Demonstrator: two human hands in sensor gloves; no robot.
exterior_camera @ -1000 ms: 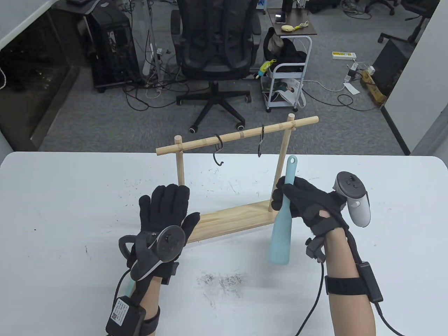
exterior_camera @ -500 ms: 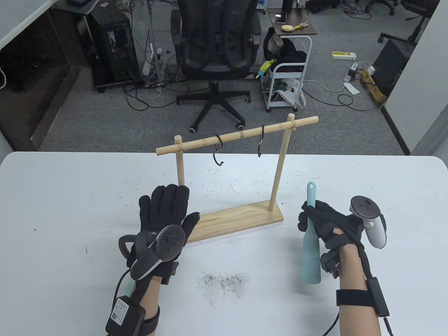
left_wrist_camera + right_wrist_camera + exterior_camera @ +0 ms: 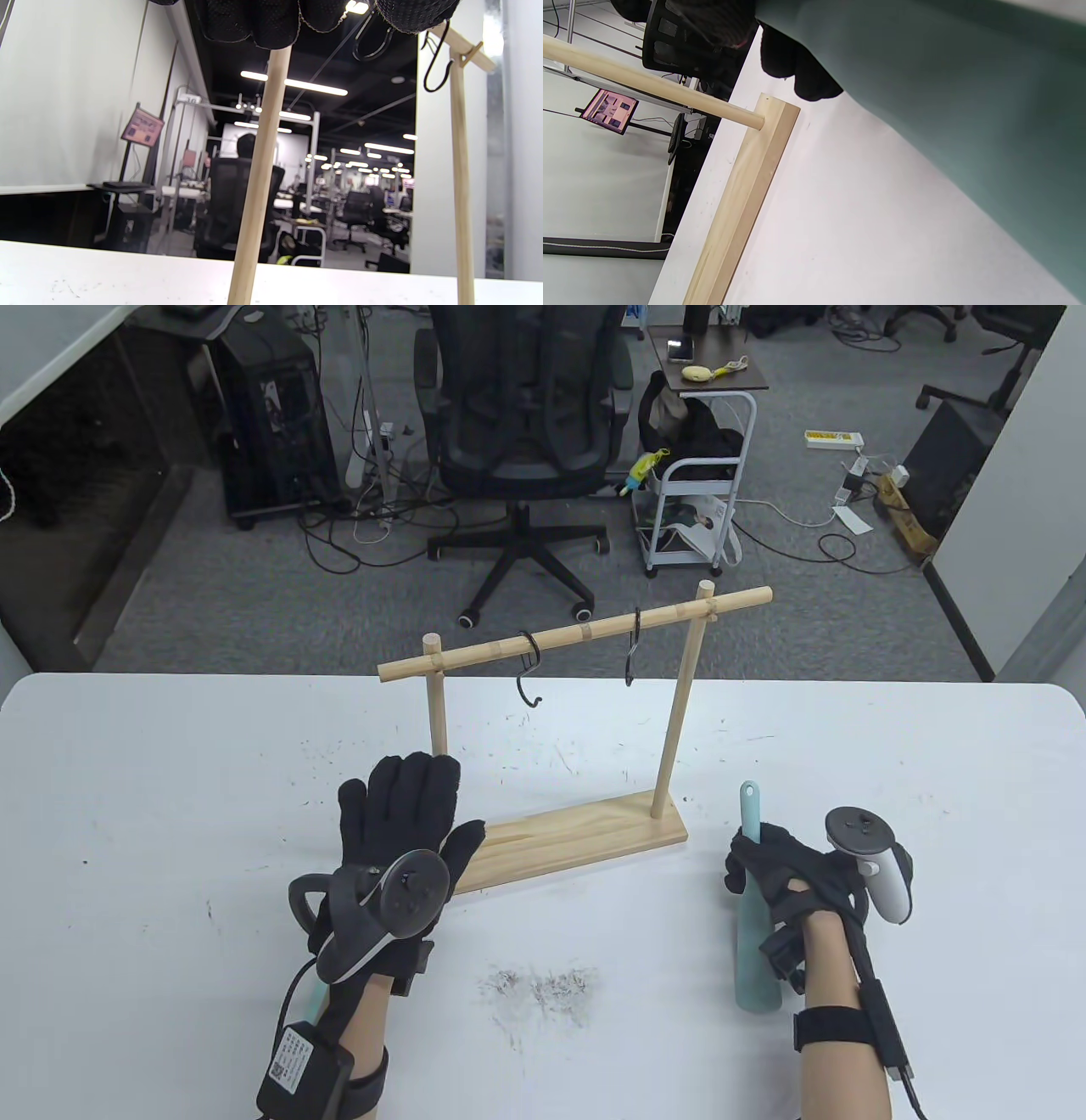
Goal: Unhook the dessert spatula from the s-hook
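Note:
The teal dessert spatula (image 3: 754, 967) is off the rack, gripped around its handle by my right hand (image 3: 776, 872), right of the wooden base (image 3: 585, 833). It lies low over the table, hanging hole pointing away from me; I cannot tell whether it touches. It fills the right wrist view (image 3: 946, 110). Two black s-hooks (image 3: 530, 672) (image 3: 631, 655) hang empty from the wooden rail (image 3: 577, 632). They also show in the left wrist view (image 3: 437, 63). My left hand (image 3: 407, 806) rests flat and open on the base's left end.
The rack's two posts (image 3: 438, 712) (image 3: 676, 712) stand on the base. A teal object (image 3: 312, 994) peeks out under my left wrist. Grey scuff marks (image 3: 543, 986) lie on the white table near me. An office chair (image 3: 526, 415) stands beyond the far edge.
My right hand has carried the spatula from beside the right post to the right and toward me, lowering it to the table. The left hand has not moved.

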